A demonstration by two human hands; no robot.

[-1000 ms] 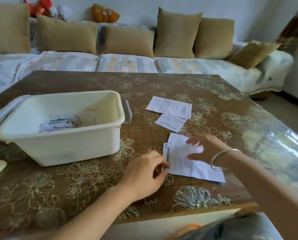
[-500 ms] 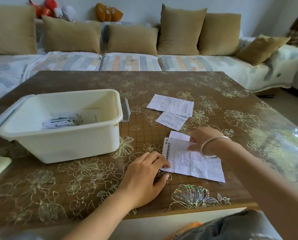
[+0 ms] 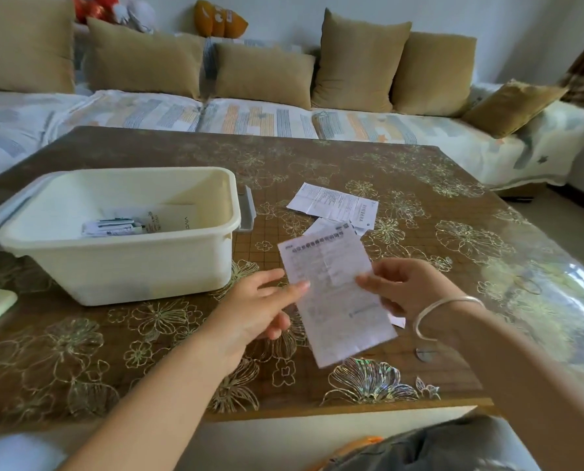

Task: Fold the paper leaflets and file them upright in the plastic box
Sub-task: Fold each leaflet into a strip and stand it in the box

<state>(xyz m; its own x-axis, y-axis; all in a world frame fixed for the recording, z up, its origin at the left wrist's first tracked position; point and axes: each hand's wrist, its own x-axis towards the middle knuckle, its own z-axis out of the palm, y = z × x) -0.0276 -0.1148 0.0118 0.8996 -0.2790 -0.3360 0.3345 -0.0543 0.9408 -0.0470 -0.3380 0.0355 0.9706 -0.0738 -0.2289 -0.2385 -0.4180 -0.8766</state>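
Paper as thin as this leaflet (image 3: pixel 334 300) will weigh almost nothing and flop wherever it is unsupported; it looks already creased into panels, so it should bend most readily along those lines. It is held in the air above the tabletop (image 3: pixel 419 232), tilted, with its long side running away from the person. The right hand (image 3: pixel 409 290) pinches its right edge, thumb on the printed face and fingers behind. The left hand (image 3: pixel 260 304) reaches the left edge with its fingers mostly straight; whether it grips the sheet or only touches it cannot be told.

Judging by that, the best hold is at two opposite edges, near the middle of the length, so that the sheet stays taut and the halves can be brought together squarely. A single-corner hold would likely let it droop and twist. Pressing the crease flat on the tabletop should make it stiff enough to stand.

To the left, the plastic box (image 3: pixel 130 270) stands open, with folded leaflets (image 3: pixel 113 227) low inside it. Two flat leaflets (image 3: pixel 333 203) lie beyond the hands, overlapping at one corner, not yet folded.
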